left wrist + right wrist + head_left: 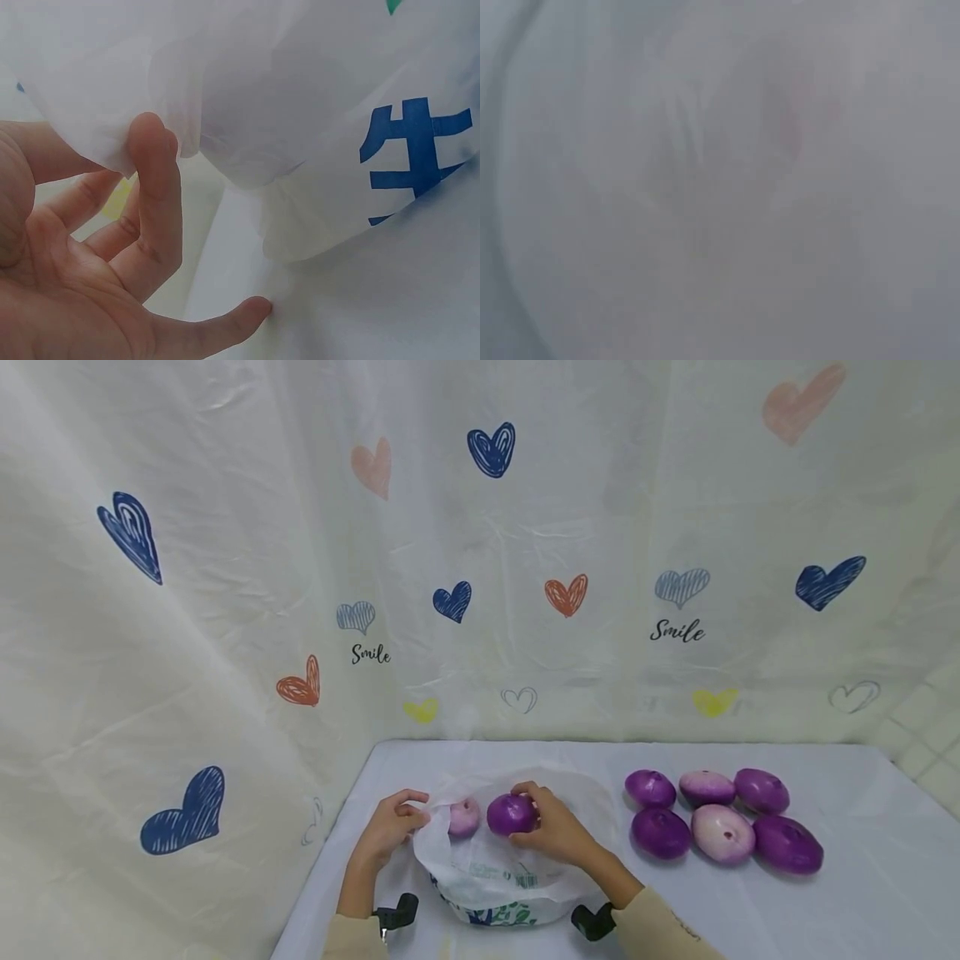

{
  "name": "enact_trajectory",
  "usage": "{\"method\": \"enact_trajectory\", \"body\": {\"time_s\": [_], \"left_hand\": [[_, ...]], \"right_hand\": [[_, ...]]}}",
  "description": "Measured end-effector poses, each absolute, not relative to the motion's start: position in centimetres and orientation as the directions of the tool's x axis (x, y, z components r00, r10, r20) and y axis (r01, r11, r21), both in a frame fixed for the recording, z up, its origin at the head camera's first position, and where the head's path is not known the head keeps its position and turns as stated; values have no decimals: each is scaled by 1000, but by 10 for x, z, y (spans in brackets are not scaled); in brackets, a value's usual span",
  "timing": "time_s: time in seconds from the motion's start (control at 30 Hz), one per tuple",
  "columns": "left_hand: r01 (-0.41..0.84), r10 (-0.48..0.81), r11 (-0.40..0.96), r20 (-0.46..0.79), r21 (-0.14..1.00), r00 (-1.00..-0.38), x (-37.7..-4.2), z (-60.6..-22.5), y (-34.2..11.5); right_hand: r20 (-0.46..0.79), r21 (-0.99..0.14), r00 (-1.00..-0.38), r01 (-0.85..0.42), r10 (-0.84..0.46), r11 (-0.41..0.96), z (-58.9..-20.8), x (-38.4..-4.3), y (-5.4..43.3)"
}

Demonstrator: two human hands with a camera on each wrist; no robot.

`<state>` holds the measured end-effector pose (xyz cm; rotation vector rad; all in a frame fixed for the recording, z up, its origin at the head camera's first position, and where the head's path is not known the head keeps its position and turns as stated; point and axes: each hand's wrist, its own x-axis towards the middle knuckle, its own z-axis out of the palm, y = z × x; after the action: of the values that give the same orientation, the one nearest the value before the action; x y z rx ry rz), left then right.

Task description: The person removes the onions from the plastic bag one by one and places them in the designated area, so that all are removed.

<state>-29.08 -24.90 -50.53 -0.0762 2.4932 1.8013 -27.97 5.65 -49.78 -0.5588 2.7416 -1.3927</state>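
A white plastic bag [487, 868] with blue and green print lies with its mouth spread wide. My right hand [558, 827] grips a dark purple onion [512, 815] over the bag's opening, thumb below and fingers at the top. Beside it, a pale pink onion [464, 818] shows inside the bag, partly covered by the rim. On the left, my left hand [392, 827] pinches the bag's edge. Close up in the left wrist view, the thumb and index finger [154, 161] hold the thin plastic. Only blurred white plastic [705, 187] fills the right wrist view, hiding the right hand there.
Right of the bag, several onions sit in two rows on the white table [862, 910], among them a pale one [722, 834] and a dark purple one [787, 844]. Behind the table hangs a white curtain [615, 693] printed with hearts.
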Motion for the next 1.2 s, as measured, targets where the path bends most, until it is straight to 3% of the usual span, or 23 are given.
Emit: {"method": "enact_trajectory", "body": {"time_s": [0.3, 1.2], "left_hand": [[-72, 5, 315, -77, 947, -997, -292, -508, -249], [-65, 2, 316, -69, 946, -998, -290, -506, -248]], "right_hand": [[181, -808, -881, -387, -438, 444, -494, -258, 102], [412, -771, -835, -533, -365, 349, -490, -206, 212]]}}
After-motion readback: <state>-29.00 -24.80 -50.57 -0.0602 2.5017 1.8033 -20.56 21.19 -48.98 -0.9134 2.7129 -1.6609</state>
